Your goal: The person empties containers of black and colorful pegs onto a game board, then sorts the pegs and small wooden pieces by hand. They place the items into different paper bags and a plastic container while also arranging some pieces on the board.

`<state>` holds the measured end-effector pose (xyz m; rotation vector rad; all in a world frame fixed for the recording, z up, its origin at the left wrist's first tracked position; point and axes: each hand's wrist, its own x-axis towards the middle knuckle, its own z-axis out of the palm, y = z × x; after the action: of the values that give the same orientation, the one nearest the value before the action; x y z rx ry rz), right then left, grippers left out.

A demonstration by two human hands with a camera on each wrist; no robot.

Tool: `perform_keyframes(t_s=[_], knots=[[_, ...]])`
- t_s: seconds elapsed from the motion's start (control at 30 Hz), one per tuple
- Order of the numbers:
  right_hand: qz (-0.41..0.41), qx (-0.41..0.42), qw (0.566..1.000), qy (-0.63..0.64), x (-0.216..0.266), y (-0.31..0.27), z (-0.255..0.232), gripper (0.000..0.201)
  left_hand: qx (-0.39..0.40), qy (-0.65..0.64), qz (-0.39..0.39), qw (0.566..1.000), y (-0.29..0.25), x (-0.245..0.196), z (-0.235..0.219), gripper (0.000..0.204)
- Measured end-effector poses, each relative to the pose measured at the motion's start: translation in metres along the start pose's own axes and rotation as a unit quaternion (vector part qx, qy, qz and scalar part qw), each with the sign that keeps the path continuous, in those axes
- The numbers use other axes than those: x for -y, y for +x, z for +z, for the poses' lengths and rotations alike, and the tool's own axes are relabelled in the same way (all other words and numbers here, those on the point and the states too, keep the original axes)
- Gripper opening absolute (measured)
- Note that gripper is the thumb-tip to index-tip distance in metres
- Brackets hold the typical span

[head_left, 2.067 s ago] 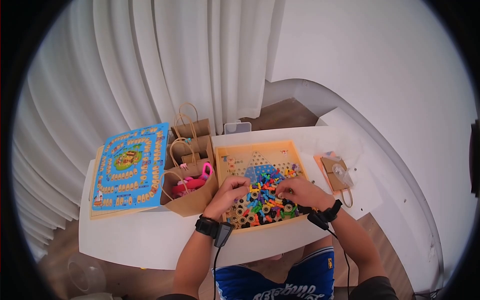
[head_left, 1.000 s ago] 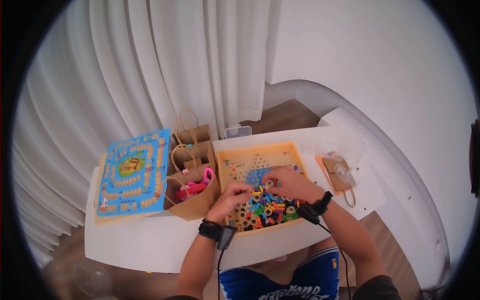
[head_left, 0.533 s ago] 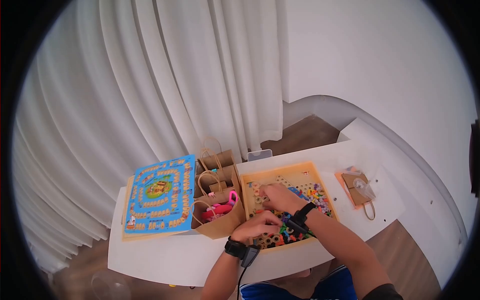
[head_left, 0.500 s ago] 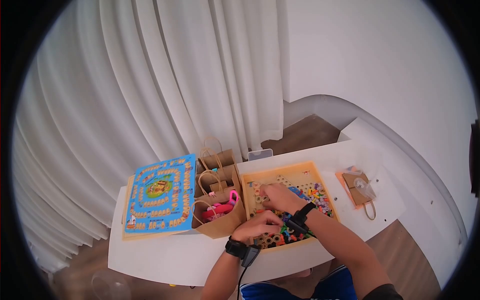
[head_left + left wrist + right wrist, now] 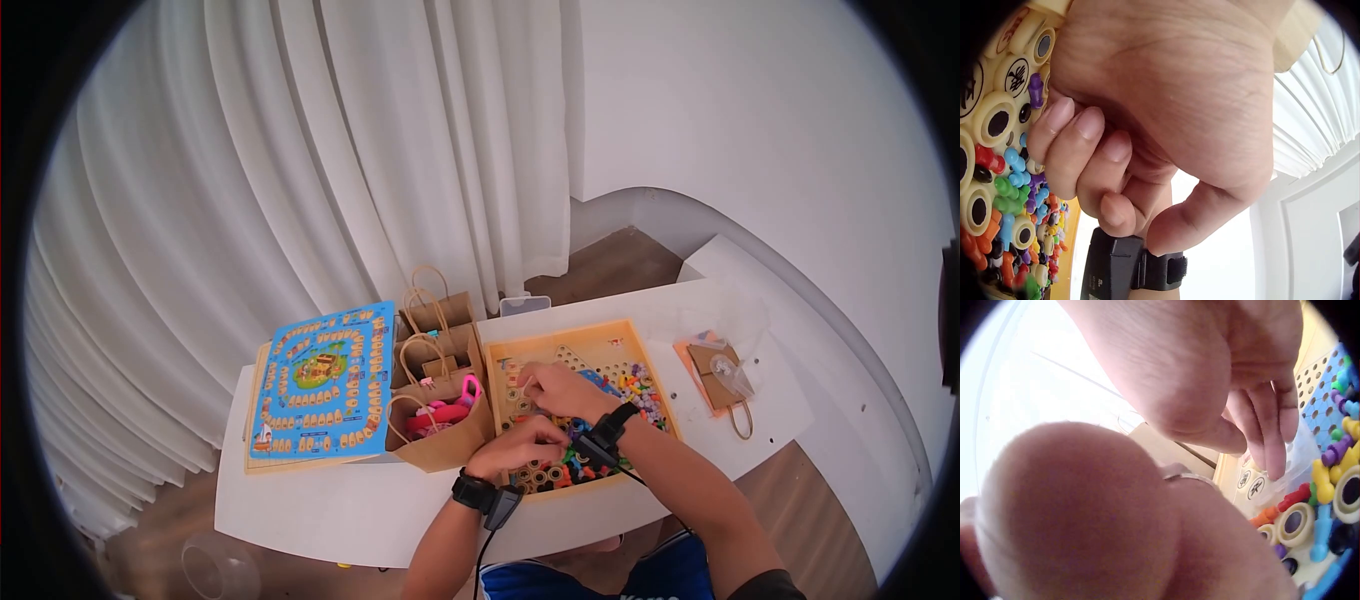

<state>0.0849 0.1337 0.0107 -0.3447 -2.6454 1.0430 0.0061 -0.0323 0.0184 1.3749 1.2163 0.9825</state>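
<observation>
A shallow wooden tray (image 5: 594,347) holds a jumbled heap of Chinese chess discs (image 5: 1295,522) and coloured pegs (image 5: 1324,481). My right hand (image 5: 568,391) is over its left part, thumb and fingers reaching down. Discs with printed characters (image 5: 1255,487) lie right by those fingertips in the right wrist view, and nothing shows in the fingers. Over the tray's front left part, my left hand (image 5: 515,446) hangs with loosely curled fingers and holds nothing. Discs and pegs lie close beside it in the left wrist view. The right forearm hides part of the heap.
Brown paper bags (image 5: 450,443) stand left of the tray, the front one holding pink things (image 5: 440,413). A blue game board (image 5: 330,370) lies farther left. A small paper bag (image 5: 718,378) lies on the right of the white table (image 5: 330,510), near small dark bits.
My right hand has crossed from the heap's right side to the tray's left part. A disc seen in it one second ago no longer shows there. The head view has shifted.
</observation>
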Motion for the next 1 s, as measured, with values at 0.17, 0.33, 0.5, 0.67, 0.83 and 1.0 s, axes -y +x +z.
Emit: perform_keyframes(t_s=[0.17, 0.33, 0.5, 0.67, 0.83, 1.0], knots=[[0.027, 0.044, 0.989, 0.140, 0.002, -0.006, -0.018, 0.029, -0.029, -0.062, 0.010, 0.998, 0.001, 0.019, 0.001, 0.022], [0.015, -0.018, 0.996, 0.088, -0.013, -0.034, -0.069, 0.032, -0.060, -0.099, 0.023, 0.993, 0.005, 0.034, 0.000, 0.020], [-0.013, -0.003, 0.998, -0.055, -0.018, -0.061, -0.085, 0.031, -0.029, -0.053, 0.055, 0.997, 0.004, 0.013, 0.000, 0.027], [-0.121, -0.017, 0.982, -0.144, 0.002, -0.052, -0.044, 0.025, -0.079, -0.064, 0.034, 0.994, 0.002, 0.024, 0.004, 0.021], [-0.164, 0.039, 0.933, -0.319, 0.014, -0.029, -0.010, 0.017, -0.073, -0.058, 0.017, 0.995, 0.002, 0.026, 0.002, 0.025], [-0.137, 0.059, 0.962, -0.226, 0.000, -0.016, -0.002, 0.021, -0.076, -0.043, 0.015, 0.996, -0.003, 0.004, 0.005, 0.025]])
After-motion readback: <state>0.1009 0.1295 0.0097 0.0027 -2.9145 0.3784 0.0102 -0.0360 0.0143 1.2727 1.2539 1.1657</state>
